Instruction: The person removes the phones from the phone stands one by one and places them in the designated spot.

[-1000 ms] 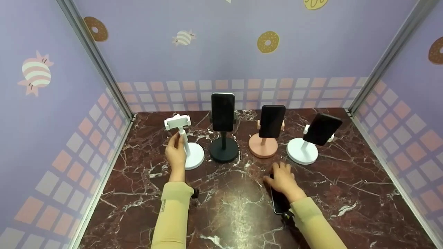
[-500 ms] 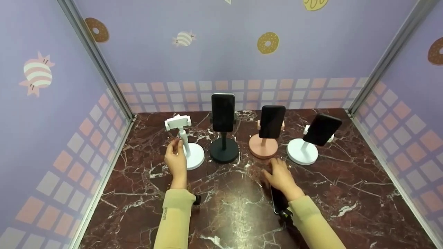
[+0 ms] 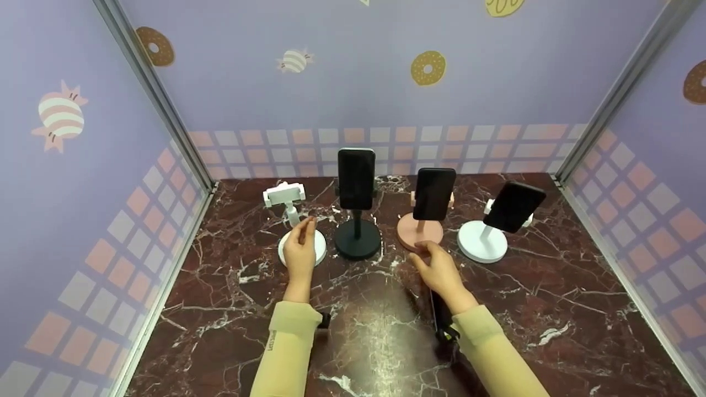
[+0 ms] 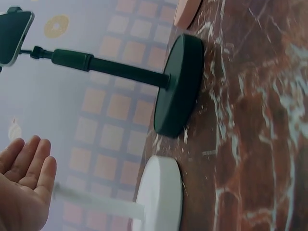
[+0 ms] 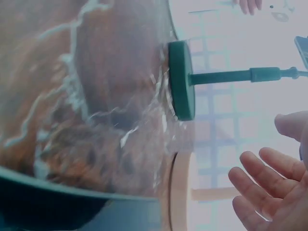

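Observation:
My left hand [image 3: 300,255] hovers in front of the left white phone stand [image 3: 284,194], whose holder carries no phone. In the left wrist view its fingers [image 4: 36,166] are straight and grip nothing; the white base [image 4: 159,197] is beyond. My right hand [image 3: 440,271] hangs in front of the pink phone stand [image 3: 411,234], above a dark phone [image 3: 437,311] lying flat on the table, partly hidden by the wrist. Its fingers [image 5: 262,180] are spread and relaxed in the right wrist view, with nothing between them.
Behind the hands, a black stand [image 3: 357,240] bears an upright phone [image 3: 356,179]. The pink stand holds another phone [image 3: 434,193], and the right white stand [image 3: 481,242] a tilted one [image 3: 514,207]. Patterned walls [image 3: 353,82] enclose the dark marbled table [image 3: 220,325].
My left hand has come away from the white stand's pole and shifted right, in front of it. My right hand has lifted off the flat phone and moved forward a little.

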### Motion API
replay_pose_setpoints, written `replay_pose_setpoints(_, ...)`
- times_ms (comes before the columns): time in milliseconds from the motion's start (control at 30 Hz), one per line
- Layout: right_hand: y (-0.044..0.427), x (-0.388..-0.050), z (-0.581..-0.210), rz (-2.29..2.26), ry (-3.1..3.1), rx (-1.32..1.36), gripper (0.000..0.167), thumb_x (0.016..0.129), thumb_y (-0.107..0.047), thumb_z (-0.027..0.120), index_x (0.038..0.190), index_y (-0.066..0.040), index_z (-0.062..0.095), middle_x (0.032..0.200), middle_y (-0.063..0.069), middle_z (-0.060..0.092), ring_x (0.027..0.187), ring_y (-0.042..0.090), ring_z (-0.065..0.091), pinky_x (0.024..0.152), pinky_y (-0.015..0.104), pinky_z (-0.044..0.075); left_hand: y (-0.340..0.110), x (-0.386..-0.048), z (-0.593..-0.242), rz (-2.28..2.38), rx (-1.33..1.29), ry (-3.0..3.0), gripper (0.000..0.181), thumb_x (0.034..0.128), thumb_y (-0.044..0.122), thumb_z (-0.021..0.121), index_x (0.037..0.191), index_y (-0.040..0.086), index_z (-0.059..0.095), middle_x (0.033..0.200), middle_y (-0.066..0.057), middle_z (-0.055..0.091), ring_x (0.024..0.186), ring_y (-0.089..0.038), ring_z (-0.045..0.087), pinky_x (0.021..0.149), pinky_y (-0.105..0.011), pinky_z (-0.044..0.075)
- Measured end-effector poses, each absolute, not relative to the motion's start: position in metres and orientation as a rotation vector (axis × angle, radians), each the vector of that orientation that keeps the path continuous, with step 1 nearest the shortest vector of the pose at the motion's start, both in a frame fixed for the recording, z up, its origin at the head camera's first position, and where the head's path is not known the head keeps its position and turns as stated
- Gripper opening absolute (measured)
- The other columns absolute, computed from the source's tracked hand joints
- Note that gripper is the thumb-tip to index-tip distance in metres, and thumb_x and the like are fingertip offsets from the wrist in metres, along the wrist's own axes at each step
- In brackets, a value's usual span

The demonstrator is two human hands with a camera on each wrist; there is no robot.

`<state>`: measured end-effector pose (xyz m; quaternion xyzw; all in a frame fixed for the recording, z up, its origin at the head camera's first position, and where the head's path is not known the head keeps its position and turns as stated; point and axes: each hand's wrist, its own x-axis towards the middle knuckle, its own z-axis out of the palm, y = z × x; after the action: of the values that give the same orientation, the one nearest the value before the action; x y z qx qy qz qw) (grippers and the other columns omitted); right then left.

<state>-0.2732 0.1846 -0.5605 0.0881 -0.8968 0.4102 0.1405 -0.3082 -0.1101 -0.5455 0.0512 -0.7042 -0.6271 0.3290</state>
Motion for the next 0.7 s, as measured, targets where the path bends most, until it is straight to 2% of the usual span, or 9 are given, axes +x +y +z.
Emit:
replay_pose_setpoints(200, 0.172, -0.279, -0.545, 1.384, -2.482, 0.308, 0.03, 0.098, -0.011, 0.071, 0.121, 0.008, 0.066, 0.106, 0.023, 0.075, 0.099, 0.039, 0.073, 0.091, 0.052, 0.06, -0.099, -0.312, -0.537, -1.7, 0.058, -1.854, 0.025, 0.1012, -0.001, 0.061, 0.121, -0.016, 0.067, 0.117, -0.032, 0.071, 0.106, -0.026, 0.074, 0.087, -0.006, 0.051)
replay_pose_setpoints(400, 0.156, -0.287, -0.525, 1.513, -2.407, 0.337, 0.032, 0.098, -0.01, 0.069, 0.124, 0.01, 0.065, 0.113, 0.026, 0.073, 0.104, 0.04, 0.072, 0.09, 0.05, 0.06, -0.09, -0.316, -0.525, -1.804, -0.041, -1.817, 0.029, 0.1024, 0.003, 0.061, 0.126, -0.013, 0.065, 0.122, -0.029, 0.071, 0.118, -0.04, 0.068, 0.097, -0.015, 0.054)
replay_pose_setpoints(700, 0.139, -0.298, -0.497, 1.577, -2.376, 0.355, 0.037, 0.101, -0.015, 0.067, 0.133, 0.003, 0.062, 0.123, 0.021, 0.072, 0.107, 0.036, 0.073, 0.092, 0.048, 0.06, -0.078, -0.317, -0.505, -1.835, -0.067, -1.818, 0.034, 0.1025, 0.003, 0.061, 0.132, -0.013, 0.061, 0.126, -0.03, 0.069, 0.122, -0.042, 0.066, 0.103, -0.027, 0.055)
